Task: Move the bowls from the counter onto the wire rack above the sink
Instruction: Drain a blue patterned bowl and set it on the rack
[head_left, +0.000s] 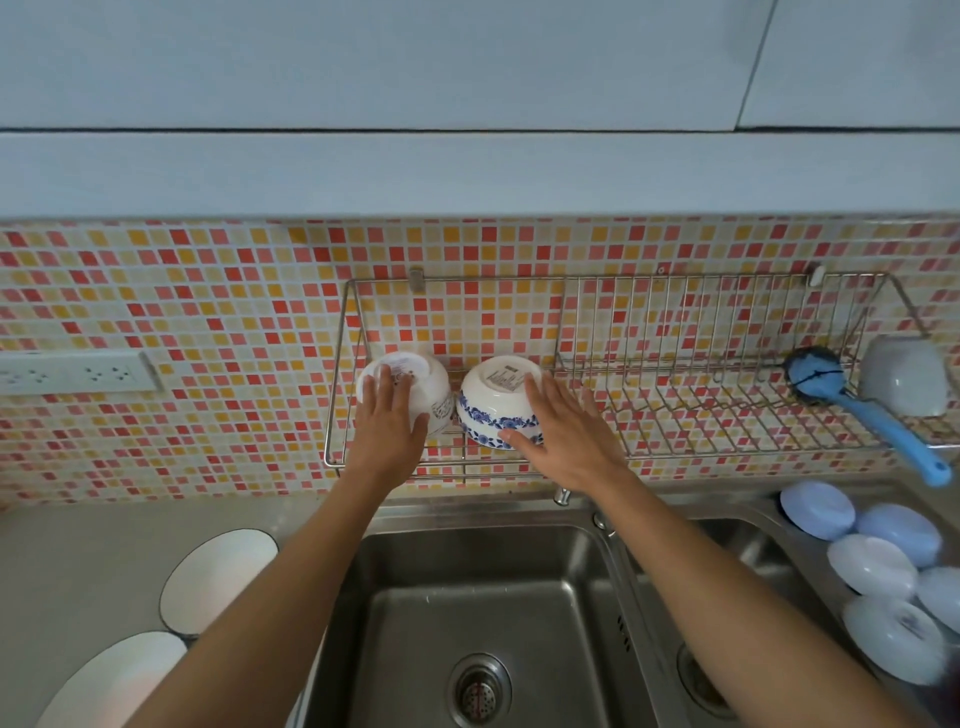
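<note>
I stand at a grey desk (78, 561) with a double steel sink (467, 597) set in it, under a wall of small red, orange and cream tiles (208, 291) and pale cabinets. A power strip (78, 371) is fixed to the tiles at the left. The wire rack (649, 322) hangs on the wall above the sink.

Two bowls sit upside down on the rack's left end, just beside each other. The white bowl (415, 382) has a faint grey pattern near its rim; the blue-patterned bowl (493, 400) is white with a blue flower band and a label on its base.

My left hand (387, 421) lies flat on the white bowl, fingers straight. My right hand (561, 426) rests open against the blue-patterned bowl, fingers spread.

Two white plates (218, 577) lie on the desk at the left. Further right on the rack are one blue brush (857, 410) and one pale cup (904, 374). Five pale blue and white dishes (872, 566) lean by the right basin.
</note>
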